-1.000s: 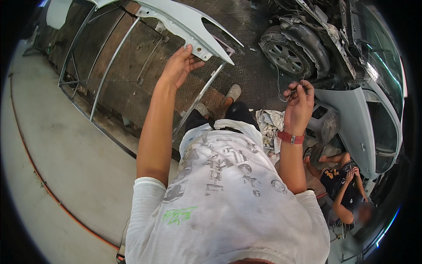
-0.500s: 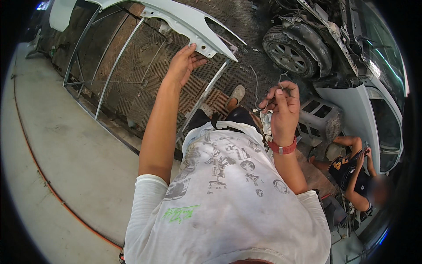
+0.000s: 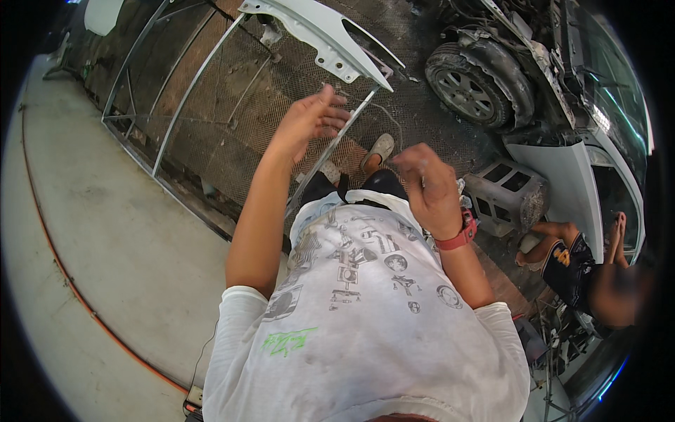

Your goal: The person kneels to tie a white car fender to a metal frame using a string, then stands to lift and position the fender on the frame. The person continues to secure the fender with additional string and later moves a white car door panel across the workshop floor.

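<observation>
My left hand (image 3: 313, 125) is open, its fingers apart and holding nothing. It is just below the bolt-hole flange of a light grey car fender (image 3: 320, 32), apart from it. The fender rests on a metal frame stand (image 3: 169, 133). My right hand (image 3: 430, 193), a red watch on its wrist, is in front of my right thigh with its fingers curled and a little blurred. A thin wire (image 3: 391, 116) runs from near the fender's tip toward those fingers; its end at the hand is hard to make out.
A dismantled car with a wheel (image 3: 464, 90) stands at the far right. Near it are a grey plastic crate (image 3: 508, 193) and a detached car door (image 3: 562, 176). A person (image 3: 573, 264) sits low at the right. An orange hose (image 3: 70, 281) crosses the floor at the left.
My left hand has let go of the fender flange and drawn down and right. My right hand has dropped toward me. The fender has shifted slightly right and away.
</observation>
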The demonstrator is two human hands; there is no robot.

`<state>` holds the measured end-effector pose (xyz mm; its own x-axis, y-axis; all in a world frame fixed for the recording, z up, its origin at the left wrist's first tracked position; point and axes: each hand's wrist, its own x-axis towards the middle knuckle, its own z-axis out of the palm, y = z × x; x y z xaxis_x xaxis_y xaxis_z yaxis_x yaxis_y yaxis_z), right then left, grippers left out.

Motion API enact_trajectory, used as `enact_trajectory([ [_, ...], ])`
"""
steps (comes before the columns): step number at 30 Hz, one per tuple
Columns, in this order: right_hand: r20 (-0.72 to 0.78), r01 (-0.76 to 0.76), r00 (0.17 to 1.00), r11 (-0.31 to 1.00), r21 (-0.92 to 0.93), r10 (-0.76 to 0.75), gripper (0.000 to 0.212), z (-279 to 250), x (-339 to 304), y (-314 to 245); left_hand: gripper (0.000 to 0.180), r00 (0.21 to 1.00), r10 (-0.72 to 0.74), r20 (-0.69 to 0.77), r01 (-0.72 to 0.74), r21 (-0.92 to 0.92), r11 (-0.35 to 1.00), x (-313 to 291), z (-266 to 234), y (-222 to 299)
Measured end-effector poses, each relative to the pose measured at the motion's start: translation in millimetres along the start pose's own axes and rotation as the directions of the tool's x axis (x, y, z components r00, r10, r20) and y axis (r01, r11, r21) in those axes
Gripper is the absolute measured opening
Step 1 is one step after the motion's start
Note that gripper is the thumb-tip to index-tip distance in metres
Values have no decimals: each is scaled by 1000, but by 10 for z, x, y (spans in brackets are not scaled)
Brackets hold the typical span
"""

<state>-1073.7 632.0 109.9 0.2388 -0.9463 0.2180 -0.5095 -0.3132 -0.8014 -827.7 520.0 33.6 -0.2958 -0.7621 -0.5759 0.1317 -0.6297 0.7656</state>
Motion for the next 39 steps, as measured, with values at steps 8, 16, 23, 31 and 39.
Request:
enact_trajectory([
  [8, 119, 49, 992, 996, -71, -41, 15, 196, -56, -121, 23, 986, 133, 101, -74, -446, 892, -82, -209, -366],
  [16, 175, -443, 819, 407, 799, 546, 35, 541, 10, 313, 26, 951, 236, 197, -118, -474, 872, -22, -67, -346],
  [23, -51, -511, 780, 682, 523, 624, 29, 360, 201, 241, 39, 992, 110, 55, -98, -188, 977, 149, -47, -190],
  [31, 27, -535, 814, 731, 423, 580, 34, 133, 529, 293, 35, 981, 186, -54, -191, -120, 974, 561, -102, -233],
  [39, 58, -586, 777, 687, 430, 626, 34, 31, 756, 224, 28, 983, 185, -7, -184, -146, 972, 685, -14, -235],
])
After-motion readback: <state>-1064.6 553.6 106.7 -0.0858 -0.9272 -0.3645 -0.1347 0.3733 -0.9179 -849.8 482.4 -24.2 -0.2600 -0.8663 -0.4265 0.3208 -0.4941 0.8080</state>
